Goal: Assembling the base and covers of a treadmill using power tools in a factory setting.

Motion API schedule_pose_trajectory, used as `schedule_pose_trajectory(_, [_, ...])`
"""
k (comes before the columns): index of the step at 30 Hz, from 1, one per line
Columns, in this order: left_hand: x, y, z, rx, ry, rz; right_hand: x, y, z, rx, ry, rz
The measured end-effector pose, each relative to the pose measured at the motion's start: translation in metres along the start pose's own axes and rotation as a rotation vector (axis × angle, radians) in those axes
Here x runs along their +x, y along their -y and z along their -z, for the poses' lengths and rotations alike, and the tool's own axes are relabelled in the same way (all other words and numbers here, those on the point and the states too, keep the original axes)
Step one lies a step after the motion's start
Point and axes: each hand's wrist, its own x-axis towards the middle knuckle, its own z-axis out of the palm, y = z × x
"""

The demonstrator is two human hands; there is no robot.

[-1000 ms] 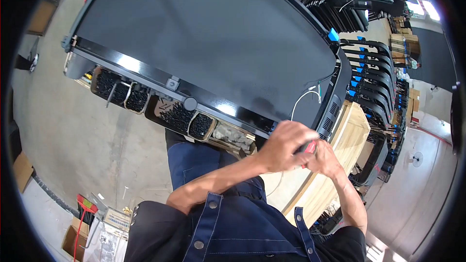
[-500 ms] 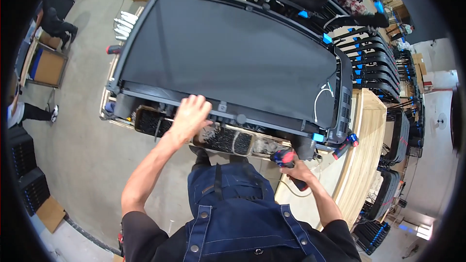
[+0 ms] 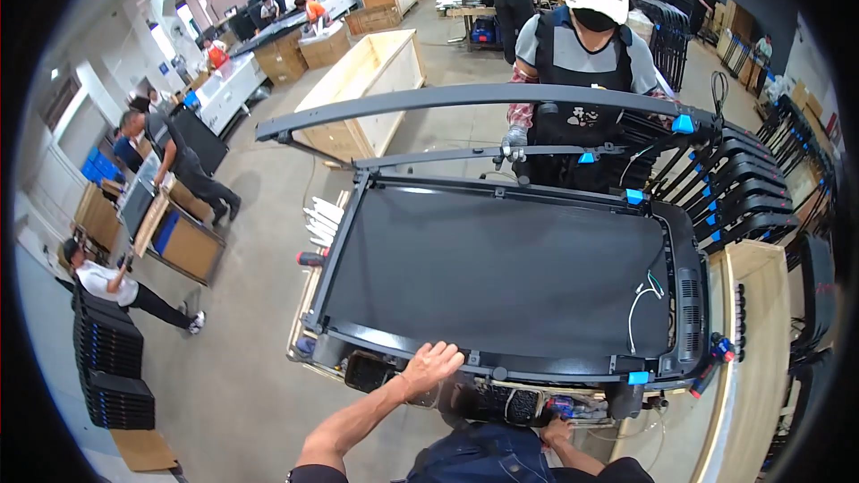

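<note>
Drill [image 3: 562, 405] has shifted closer to the near edge of the deck [image 3: 501, 277]; our right grip [image 3: 557, 431] is at it, closure unclear. Left grip [image 3: 433, 365] rests loosely spread on that edge. Careless release could drop the drill.

Short black sleeves [image 3: 318, 474] meet bare forearms [image 3: 369, 418]; left hand [image 3: 430, 368] and right hand [image 3: 557, 432] are ungloved; the navy apron [image 3: 474, 458] shows creases.

From my remote seat I see a factory workshop: concrete floor [image 3: 242, 340], wooden crate [image 3: 391, 121], cardboard boxes [image 3: 324, 49], racked black frames [image 3: 756, 190], people [image 3: 182, 156] at worktables [image 3: 224, 89].
</note>
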Motion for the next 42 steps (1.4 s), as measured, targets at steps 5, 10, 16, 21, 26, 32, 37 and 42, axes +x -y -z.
schedule_pose_trajectory(5, [0.022, -0.001, 0.015, 0.047, 0.068, -0.014, 0.004, 0.073, 0.065, 0.705, 0.052, 0.637])
schedule_pose_trajectory(10, [0.031, -0.017, 0.11, -0.004, 0.171, 0.001, 0.082, 0.181, 0.199, 1.261, 0.738, 0.561])
schedule_pose_trajectory(16, [0.036, -0.047, 0.317, -0.068, 0.109, 0.08, 0.125, 0.195, 0.271, 1.856, 1.001, 0.898])
schedule_pose_trajectory(21, [-0.017, -0.068, 0.37, 0.13, -0.275, 0.146, 0.052, 0.306, 0.312, 2.138, 1.524, 1.229])
schedule_pose_trajectory(26, [-0.098, -0.074, 0.392, 0.402, -0.508, 0.135, -0.065, 0.318, 0.272, 2.001, 1.592, 0.87])
schedule_pose_trajectory(32, [-0.221, -0.037, 0.452, 0.482, -0.68, 0.08, -0.152, 0.329, 0.188, 1.968, 1.738, 0.762])
schedule_pose_trajectory(37, [-0.357, 0.01, 0.49, 0.373, -0.762, 0.061, -0.223, 0.373, 0.092, 1.957, 1.682, 0.843])
schedule_pose_trajectory(42, [-0.497, 0.059, 0.541, 0.26, -0.699, 0.133, -0.29, 0.429, 0.014, 1.897, 1.658, 0.928])
